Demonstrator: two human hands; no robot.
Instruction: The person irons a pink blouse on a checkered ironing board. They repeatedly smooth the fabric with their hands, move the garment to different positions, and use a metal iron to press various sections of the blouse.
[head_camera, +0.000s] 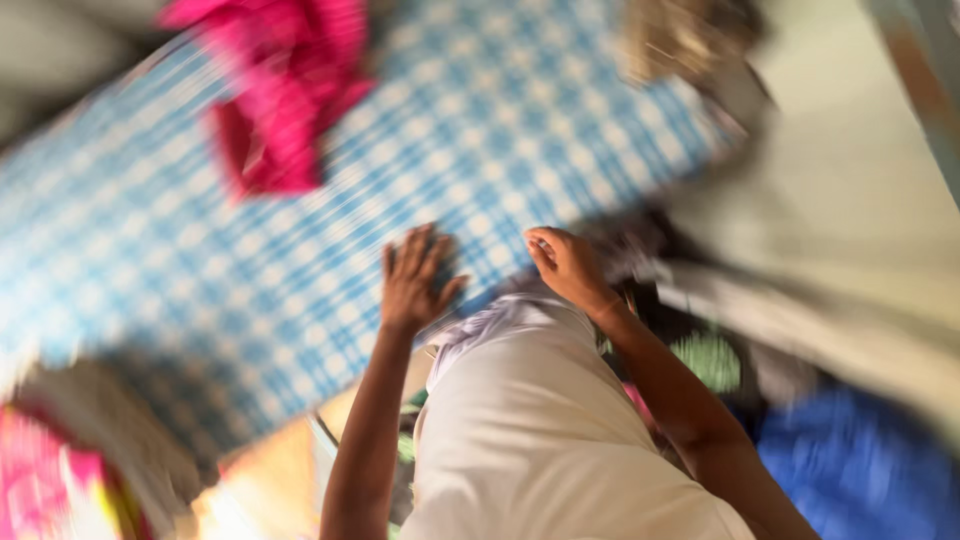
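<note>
At frame centre the open left hand (415, 280) presses flat on the blue checked cloth (200, 240) while the curled right hand (568, 265) pinches its edge, the pink garment (280, 100) lying untouched at upper left.

Left hand (415, 280) flat on blue checked board (200, 250), right hand (567, 265) curled, pink cloth (280, 95)

I stand in a home laundry corner: a blue-and-white checked padded ironing board (250, 250), a crumpled pink cloth garment (285, 90), heaped clothes around.
</note>
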